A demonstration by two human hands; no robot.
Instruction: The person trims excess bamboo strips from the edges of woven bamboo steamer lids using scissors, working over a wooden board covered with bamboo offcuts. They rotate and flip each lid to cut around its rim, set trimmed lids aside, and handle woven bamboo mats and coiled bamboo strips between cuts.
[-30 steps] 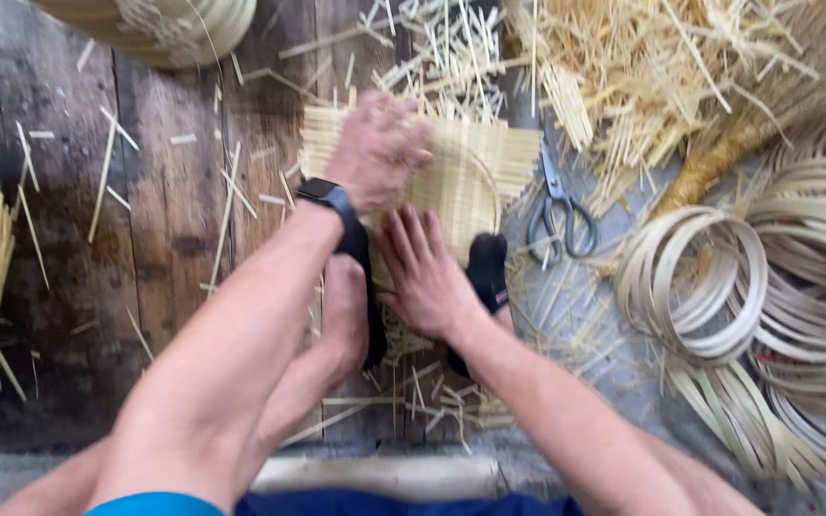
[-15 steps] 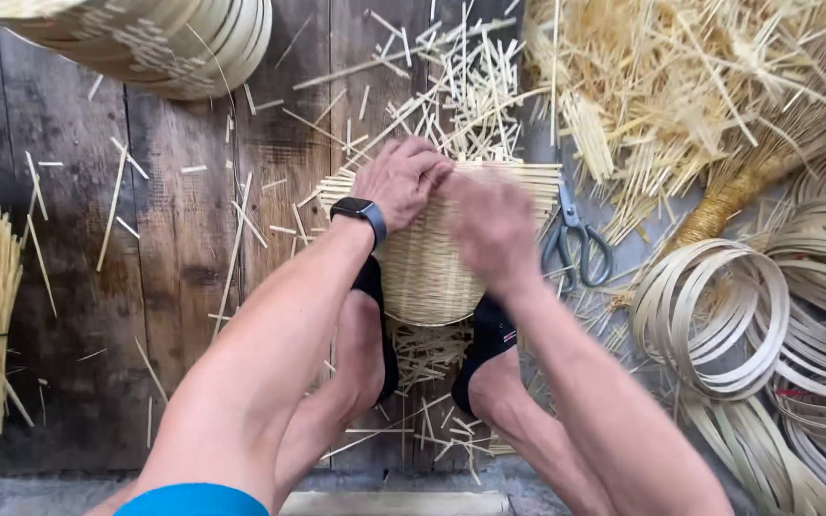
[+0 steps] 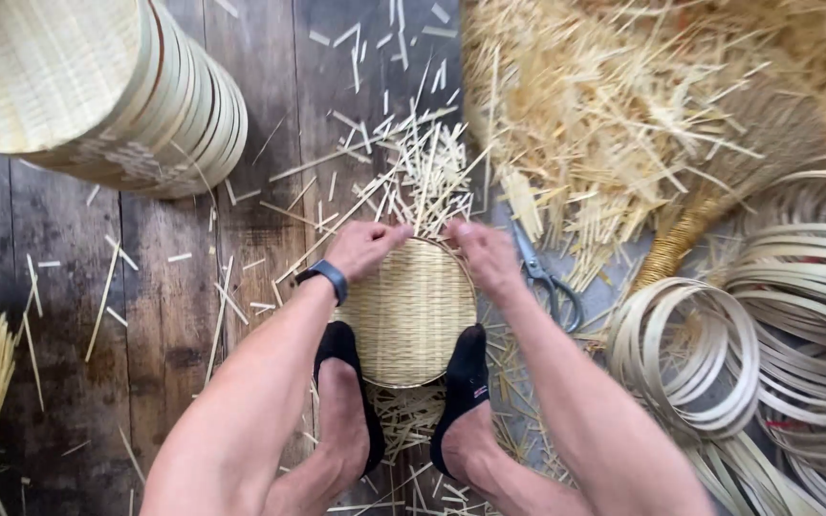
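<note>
— Where's the basket [image 3: 411,311] from where I'm watching?

— On the wooden floor [image 3: 174,315], straight ahead, pinned between my two feet in black socks [image 3: 466,368]. It's a small round woven one, its weave facing up at me, and its far edge points away toward the loose splints [image 3: 423,177].

— And my hands?

— Both sit on that far edge. My left hand [image 3: 363,248], the one with the wristwatch [image 3: 325,278], curls over the rim on its side, fingers closed on the rim. My right hand [image 3: 486,253] does the same on the other side, fingers folded over the edge. They're about level, neither nearer than the other.

— Arms?

— Both stretched forward outside the knees, converging on the rim.

— Anything close by?

— Scissors [image 3: 547,277] just beside my right hand; coiled hoops [image 3: 690,354] further right; stacked trays [image 3: 126,96] far left.
</note>
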